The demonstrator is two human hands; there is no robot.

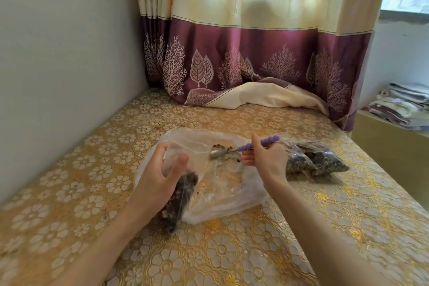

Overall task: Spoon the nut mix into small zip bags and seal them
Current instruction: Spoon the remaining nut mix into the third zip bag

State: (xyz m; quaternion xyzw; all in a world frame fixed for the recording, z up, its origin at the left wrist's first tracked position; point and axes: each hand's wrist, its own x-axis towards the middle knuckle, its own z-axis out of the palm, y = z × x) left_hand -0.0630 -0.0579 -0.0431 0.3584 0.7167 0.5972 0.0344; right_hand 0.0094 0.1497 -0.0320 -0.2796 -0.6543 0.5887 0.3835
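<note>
My left hand [160,173] grips a small zip bag [180,195] partly filled with dark nut mix, its mouth up near my fingers. My right hand [264,158] pinches the purple beaded handle of a metal spoon [218,153], whose bowl lies over a large clear plastic bag [222,193] spread flat on the table. A few crumbs of nut mix [222,146] remain in that big bag near the spoon. Behind my right hand lie filled small zip bags [318,160] of nut mix.
The table wears a gold floral cloth [232,251]. A cream and purple curtain [255,72] drapes onto its far edge. A grey wall [58,65] runs along the left. Folded cloths [404,104] sit on a shelf at the right.
</note>
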